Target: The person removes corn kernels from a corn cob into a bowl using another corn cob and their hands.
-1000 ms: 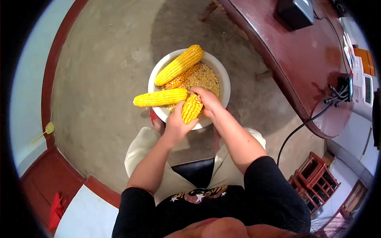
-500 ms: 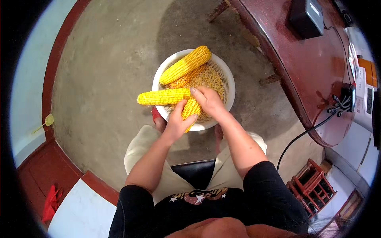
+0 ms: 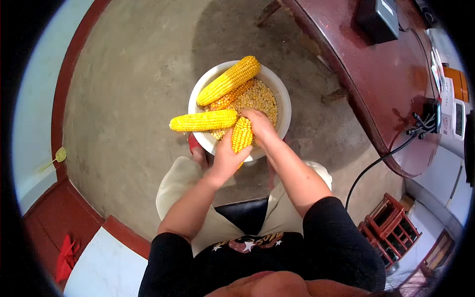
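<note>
My left hand [image 3: 228,157] is closed around a yellow ear of corn [image 3: 242,134], its upper end pointing away from me over the basket. My right hand [image 3: 259,127] grips the same ear near its top and right side; its fingertips are partly hidden. Below them is a round white plastic basket [image 3: 283,99] with loose corn kernels [image 3: 260,101] inside. A second ear [image 3: 203,120] lies across the basket's left rim, just left of my hands. Another large ear [image 3: 228,81] rests at the far side, above a more orange ear [image 3: 232,97].
The basket stands low between my feet above a concrete floor [image 3: 133,109]. A dark red table [image 3: 366,74] at the right carries a black box [image 3: 378,21] and cables [image 3: 424,124]. A small red-brown wooden rack [image 3: 390,230] stands at lower right.
The held ear has turned to stand straighter, showing more of its kernelled face. My right hand has shifted slightly, its thumb no longer plainly seen at the ear's tip.
</note>
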Available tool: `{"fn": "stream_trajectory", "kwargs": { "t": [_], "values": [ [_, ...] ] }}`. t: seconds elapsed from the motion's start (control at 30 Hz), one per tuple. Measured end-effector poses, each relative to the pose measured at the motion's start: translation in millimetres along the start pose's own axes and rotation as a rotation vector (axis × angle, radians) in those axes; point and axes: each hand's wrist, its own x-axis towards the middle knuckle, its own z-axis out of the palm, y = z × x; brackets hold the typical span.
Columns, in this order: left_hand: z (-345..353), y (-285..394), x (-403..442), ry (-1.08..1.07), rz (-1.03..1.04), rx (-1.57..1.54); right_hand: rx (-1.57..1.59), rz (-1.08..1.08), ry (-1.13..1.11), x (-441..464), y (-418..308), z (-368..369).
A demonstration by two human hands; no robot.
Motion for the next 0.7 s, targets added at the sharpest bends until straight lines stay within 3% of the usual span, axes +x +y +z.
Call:
{"fn": "stream_trajectory", "kwargs": {
  "t": [0.1,0.2,0.27,0.3,0.37,0.43,0.5,0.7],
  "values": [
    [-3.0,-5.4,0.0,0.042,0.075,0.239,0.198,0.121,0.082,1.0,-1.4,3.0],
    [-10.7,-2.4,2.9,0.043,0.101,0.192,0.280,0.273,-0.006,1.3,-12.0,-2.8],
    [-16.6,5.1,8.5,0.022,0.036,0.071,-0.028,0.316,-0.042,-0.1,-23.5,-9.5],
    [-18.8,7.2,9.8,-0.009,-0.031,-0.055,-0.031,0.318,-0.050,-2.1,-25.1,-7.0],
    [-20.8,6.0,10.4,-0.001,-0.062,-0.040,-0.178,0.048,-0.121,-8.1,-25.8,-3.0],
    [-21.9,6.3,10.7,0.002,-0.098,-0.031,-0.370,-0.007,-0.180,-7.9,-24.9,-4.1],
    [-24.1,7.7,12.4,-0.071,-0.094,-0.027,-0.603,-0.388,-0.123,-8.9,-19.9,-1.4],
    [-16.1,-3.9,7.2,-0.127,-0.116,-0.111,-0.653,-0.336,-0.047,-9.6,-23.4,-3.6]
  ]
}}
